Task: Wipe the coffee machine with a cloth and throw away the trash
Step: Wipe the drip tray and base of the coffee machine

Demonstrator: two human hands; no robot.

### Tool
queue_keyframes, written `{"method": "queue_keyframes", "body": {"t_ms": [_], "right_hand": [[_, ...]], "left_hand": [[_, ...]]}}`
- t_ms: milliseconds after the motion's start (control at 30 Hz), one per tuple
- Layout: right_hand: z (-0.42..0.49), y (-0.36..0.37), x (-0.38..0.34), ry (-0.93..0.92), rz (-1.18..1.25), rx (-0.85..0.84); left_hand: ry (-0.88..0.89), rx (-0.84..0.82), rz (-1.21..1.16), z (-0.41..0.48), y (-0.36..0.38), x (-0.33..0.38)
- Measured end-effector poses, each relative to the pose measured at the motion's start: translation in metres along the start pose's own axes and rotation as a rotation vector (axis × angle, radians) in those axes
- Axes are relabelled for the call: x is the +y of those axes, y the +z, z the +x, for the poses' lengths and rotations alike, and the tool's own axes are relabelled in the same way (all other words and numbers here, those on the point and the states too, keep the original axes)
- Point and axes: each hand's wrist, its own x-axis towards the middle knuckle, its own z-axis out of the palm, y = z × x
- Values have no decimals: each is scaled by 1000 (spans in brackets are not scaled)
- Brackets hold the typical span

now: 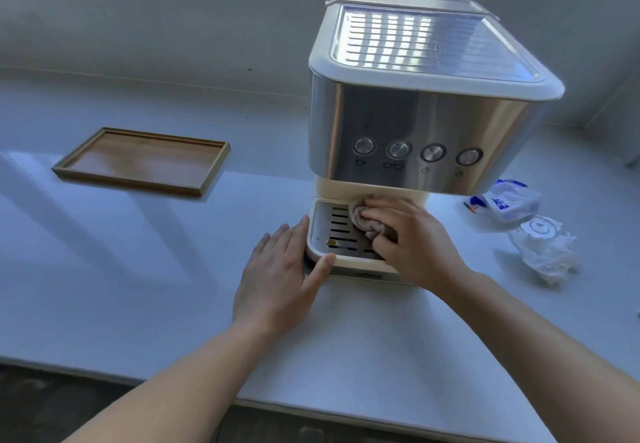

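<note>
- Brushed steel wraps the upper body of the coffee machine (419, 110), which has cream plastic trim, rounded corners and a ribbed, glossy top plate; four round metal buttons (433, 153) sit in a row on its front face, directly above the right hand's fingers.
- Soft, pinkish-beige cloth (362, 217), bunched into a wad with looped folds, lies on the slotted metal grate of the drip tray (332, 231), under the machine's overhanging front.
- The right hand (412, 238) presses down on the cloth, its fingers curled over the wad and gripping it against the grate; folds of fabric bulge out past the fingertips toward the left.
- The left hand (287, 269) lies flat and open, holding nothing; its fingers are straight along the tray's left side, and the thumb rests against the rounded cream front-left corner.
- A small tan crumb (331, 242) sits on the grate between the left thumb and the right hand's fingers.
- Crumpled trash lies on the smooth white counter (138, 269), well to the right of the right hand: a clear plastic wrapper with blue print (509, 203), and nearer the counter's edge a wrinkled white paper wad with a round foil lid (543, 245).
- A shallow rectangular wooden tray (142, 162) with a raised rim and visible grain sits well apart, beyond the left fingertips and off to the left.
</note>
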Motion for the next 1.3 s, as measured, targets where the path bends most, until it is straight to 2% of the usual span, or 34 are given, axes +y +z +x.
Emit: {"method": "queue_keyframes", "body": {"t_ms": [100, 167, 300, 367, 467, 600, 700, 767, 900, 1100, 1233, 1300], "right_hand": [[32, 13, -26, -146, 108, -146], [46, 18, -34, -274, 41, -230], [46, -4, -14, -265, -128, -371], [25, -19, 8, -179, -143, -294], [-11, -29, 18, -24, -37, -121], [-26, -16, -12, -135, 98, -167], [-26, -13, -21, -242, 91, -207], [-28, -19, -11, -214, 42, -189], [-38, -27, 2, -38, -3, -56], [-17, 0, -32, -286, 52, -160], [-3, -7, -17, -109, -39, -24], [-9, 2, -28, -166, -55, -38]], "left_hand": [[2, 2, -8, 1, -2, 0], [11, 1, -7, 1, -2, 0], [12, 7, 10, 0, -1, -1], [13, 16, 4, 0, -2, -1], [17, 18, -14, 0, -3, 0], [32, 8, 1, 1, -2, -1], [39, 1, 5, 0, -3, -2], [41, -9, 5, -1, -3, -2], [32, -2, 5, 0, -3, -2], [37, 4, -9, 0, -3, -3], [37, 11, -14, 0, -2, -3], [38, 13, -11, 0, -2, -3]]}}
